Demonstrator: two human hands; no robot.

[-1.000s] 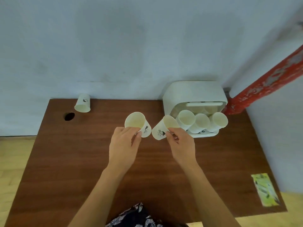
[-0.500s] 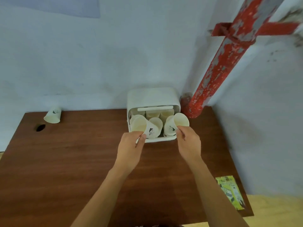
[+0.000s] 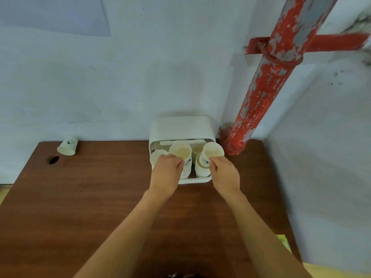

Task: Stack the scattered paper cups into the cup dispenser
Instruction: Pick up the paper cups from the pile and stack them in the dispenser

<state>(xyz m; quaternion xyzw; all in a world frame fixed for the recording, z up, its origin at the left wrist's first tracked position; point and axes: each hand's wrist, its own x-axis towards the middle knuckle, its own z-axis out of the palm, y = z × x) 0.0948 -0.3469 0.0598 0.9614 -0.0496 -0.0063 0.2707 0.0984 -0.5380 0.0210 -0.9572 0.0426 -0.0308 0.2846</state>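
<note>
A white cup dispenser stands at the table's back edge against the wall, its open front holding several white paper cups. My left hand grips a paper cup by its side, set over the stack in the dispenser's middle. My right hand pinches another paper cup over the right stack. A further cup shows at the dispenser's left, partly hidden by my left hand. One loose cup lies on its side at the table's far left corner.
The brown wooden table has a cable hole near the loose cup. A peeling red pipe rises just right of the dispenser. A green and yellow packet lies at the table's right edge. Blue walls close the back and right.
Both hands have carried their cups forward from mid-table to the dispenser and now hold them over its stacks. The view has swung to the right and tilted up.
</note>
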